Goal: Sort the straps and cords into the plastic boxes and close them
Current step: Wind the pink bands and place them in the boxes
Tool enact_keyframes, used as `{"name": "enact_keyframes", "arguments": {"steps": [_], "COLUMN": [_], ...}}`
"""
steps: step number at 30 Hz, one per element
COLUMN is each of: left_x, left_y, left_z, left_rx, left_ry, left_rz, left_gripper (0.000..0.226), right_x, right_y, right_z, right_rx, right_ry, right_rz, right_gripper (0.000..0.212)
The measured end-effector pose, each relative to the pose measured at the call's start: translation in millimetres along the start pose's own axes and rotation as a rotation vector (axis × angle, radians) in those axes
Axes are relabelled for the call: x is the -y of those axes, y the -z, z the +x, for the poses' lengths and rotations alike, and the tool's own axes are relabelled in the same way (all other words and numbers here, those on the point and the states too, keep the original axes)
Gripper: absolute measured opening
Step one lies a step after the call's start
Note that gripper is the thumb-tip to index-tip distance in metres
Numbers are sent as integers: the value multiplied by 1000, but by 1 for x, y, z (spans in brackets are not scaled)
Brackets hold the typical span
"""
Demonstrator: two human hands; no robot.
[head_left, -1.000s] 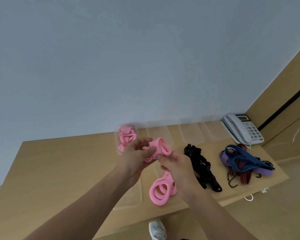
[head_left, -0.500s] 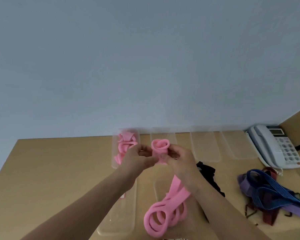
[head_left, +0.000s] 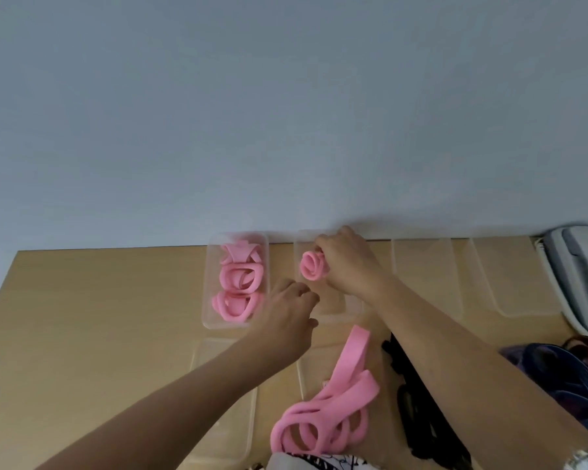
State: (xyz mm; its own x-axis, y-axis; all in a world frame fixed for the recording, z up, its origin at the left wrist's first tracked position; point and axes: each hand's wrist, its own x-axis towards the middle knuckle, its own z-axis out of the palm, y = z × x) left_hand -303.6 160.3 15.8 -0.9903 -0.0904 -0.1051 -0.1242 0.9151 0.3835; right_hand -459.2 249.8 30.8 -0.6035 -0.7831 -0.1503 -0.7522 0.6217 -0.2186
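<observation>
My right hand [head_left: 348, 262] grips a rolled pink strap [head_left: 313, 265] and holds it inside the second clear plastic box [head_left: 335, 312] at the back of the table. My left hand [head_left: 291, 312] hovers just left of that box with loosely curled fingers and holds nothing. The first clear box [head_left: 208, 300] on the left contains several coiled pink straps [head_left: 240, 283]. More loose pink straps [head_left: 330, 412] lie in a heap at the near edge. Black cords [head_left: 418, 418] lie under my right forearm.
Two more clear boxes [head_left: 428, 276] [head_left: 520, 283] stand along the wall to the right. Flat clear lids [head_left: 224, 401] lie on the wooden table [head_left: 89, 334] in front. A grey telephone [head_left: 577, 276] sits at far right, with blue and purple straps [head_left: 557, 371] below it.
My right hand carried the rolled pink strap from mid-air forward into the second box. My left hand let go of it and dropped back. The view tilted down.
</observation>
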Motion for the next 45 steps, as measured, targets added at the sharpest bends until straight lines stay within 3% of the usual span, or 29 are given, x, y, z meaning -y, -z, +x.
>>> {"name": "enact_keyframes", "arguments": {"steps": [6,11,14,22,30,32,37,43,45], "left_x": [3,3,2,2,5,5,6,4,4], "left_y": [-4,-2,-2,-1,1,2,4,10,11], "left_z": [-1,-4,-5,-8,-10,-11,-12,-13,-14], "left_rx": [-19,-43,-35,-52,-70,-67,-93,-144,-140], "left_ry": [-2,4,7,10,8,14,11,12,15], "left_rz": [5,-35,-44,-63,-113,-129,-140,-154,-156], "left_gripper": [31,31,31,30,28,28,27,22,23], "right_x": [-1,0,6,7,10,9,3,-4,-5], "right_y": [-16,-21,-28,-34,-37,-34,-28,-23,-24], "right_z": [1,1,-6,-12,-13,-12,-14,-34,-38], "right_rx": [-14,-127,-51,27,-227,-211,-124,-244,-244], "right_ry": [-68,-152,-101,-52,-190,-206,-146,-90,-81], "right_rz": [-29,35,3,-117,-46,-22,-35,127,127], "right_gripper": [19,31,16,16,18,29,17,27,22]}}
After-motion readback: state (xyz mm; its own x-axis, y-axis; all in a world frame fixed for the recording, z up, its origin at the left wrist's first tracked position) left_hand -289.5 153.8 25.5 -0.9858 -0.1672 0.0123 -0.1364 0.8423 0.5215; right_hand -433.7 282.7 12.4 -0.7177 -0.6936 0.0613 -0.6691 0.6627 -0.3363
